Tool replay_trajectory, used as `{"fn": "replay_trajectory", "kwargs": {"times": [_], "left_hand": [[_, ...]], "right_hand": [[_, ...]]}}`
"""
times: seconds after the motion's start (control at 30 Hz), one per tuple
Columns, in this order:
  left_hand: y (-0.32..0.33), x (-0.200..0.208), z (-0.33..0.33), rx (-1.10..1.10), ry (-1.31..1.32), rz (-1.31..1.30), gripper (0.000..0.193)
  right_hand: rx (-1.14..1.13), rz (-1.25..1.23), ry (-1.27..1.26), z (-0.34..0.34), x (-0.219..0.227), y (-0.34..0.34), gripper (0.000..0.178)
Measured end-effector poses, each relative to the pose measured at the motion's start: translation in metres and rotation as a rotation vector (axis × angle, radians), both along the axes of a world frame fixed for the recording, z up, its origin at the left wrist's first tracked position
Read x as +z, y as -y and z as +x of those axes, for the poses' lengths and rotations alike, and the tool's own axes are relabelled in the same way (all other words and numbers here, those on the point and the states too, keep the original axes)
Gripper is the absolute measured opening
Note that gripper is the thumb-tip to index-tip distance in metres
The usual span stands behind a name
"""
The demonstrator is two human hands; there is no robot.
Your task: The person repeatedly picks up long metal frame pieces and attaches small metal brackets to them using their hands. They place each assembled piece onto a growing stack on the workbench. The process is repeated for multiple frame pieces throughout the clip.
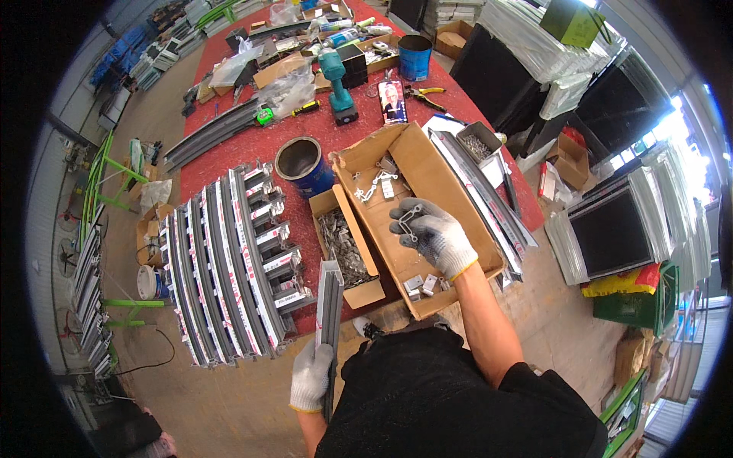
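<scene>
Several grey bars (248, 256) are lying side by side on the red table (458, 95), while the left hand (311, 375) is gripping another bar (330, 301), fist closed. Over the large cardboard box (431, 168), the right hand (439, 238) is pinching a metal link (411, 219) with curled fingers. Work is seemingly standing partway: more small metal pieces (429, 284) are waiting in the box.
</scene>
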State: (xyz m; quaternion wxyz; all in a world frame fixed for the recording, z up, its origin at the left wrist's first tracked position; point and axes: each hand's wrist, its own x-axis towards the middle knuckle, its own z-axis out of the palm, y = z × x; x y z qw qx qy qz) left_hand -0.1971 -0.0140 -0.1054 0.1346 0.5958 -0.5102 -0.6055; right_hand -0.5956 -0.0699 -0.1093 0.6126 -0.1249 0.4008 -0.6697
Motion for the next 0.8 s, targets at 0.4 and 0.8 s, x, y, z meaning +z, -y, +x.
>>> {"fn": "replay_trajectory", "kwargs": {"times": [0.4, 0.8], "left_hand": [[-0.001, 0.030, -0.016, -0.071, -0.131, 0.045, 0.080], [-0.005, 0.037, -0.021, -0.067, -0.258, 0.155, 0.086]], "right_hand": [[0.091, 0.105, -0.602, 0.030, 0.063, -0.003, 0.033], [-0.022, -0.105, -0.982, 0.073, 0.076, -0.003, 0.024]]}}
